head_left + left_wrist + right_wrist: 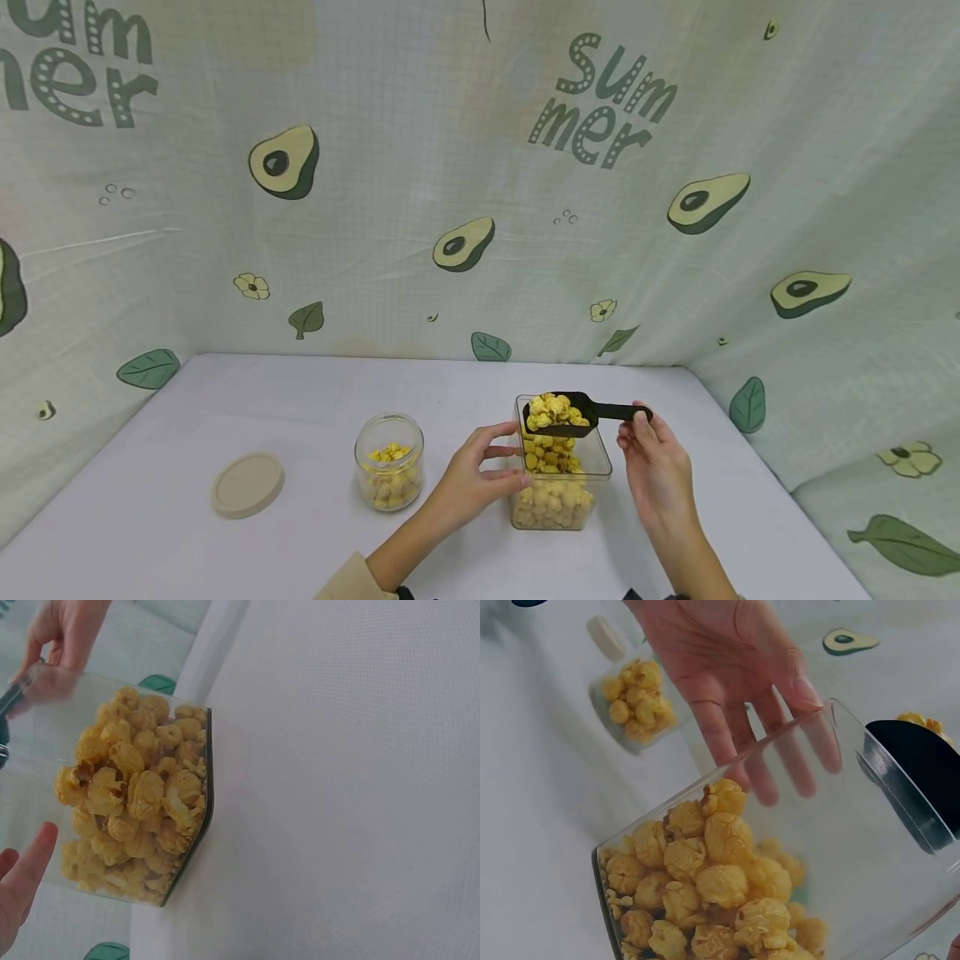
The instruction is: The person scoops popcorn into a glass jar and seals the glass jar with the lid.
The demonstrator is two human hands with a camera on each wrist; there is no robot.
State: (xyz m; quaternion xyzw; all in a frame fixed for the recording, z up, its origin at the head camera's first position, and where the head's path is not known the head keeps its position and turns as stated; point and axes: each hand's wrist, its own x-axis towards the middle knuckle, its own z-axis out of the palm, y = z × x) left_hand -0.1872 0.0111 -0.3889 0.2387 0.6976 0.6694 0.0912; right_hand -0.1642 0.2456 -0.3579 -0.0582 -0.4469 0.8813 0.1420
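A clear square container (555, 504) of caramel popcorn stands on the table. My left hand (476, 475) holds its left side, thumb at the near corner and fingers spread along the wall. In the right wrist view, fingers of the left hand (720, 667) show through the clear wall. My right hand (660, 467) pinches the handle end of a black scoop (592, 411). Heaped with popcorn (551, 412), the scoop is over the container's mouth. The left wrist view shows the popcorn (135, 802) inside and the right hand (67, 630) beyond.
Left of the container is a round clear jar (389, 462), lidless and partly filled with popcorn. Farther left a round beige lid (247, 485) lies flat on the white table (315, 400). A printed cloth (375, 167) hangs behind the table.
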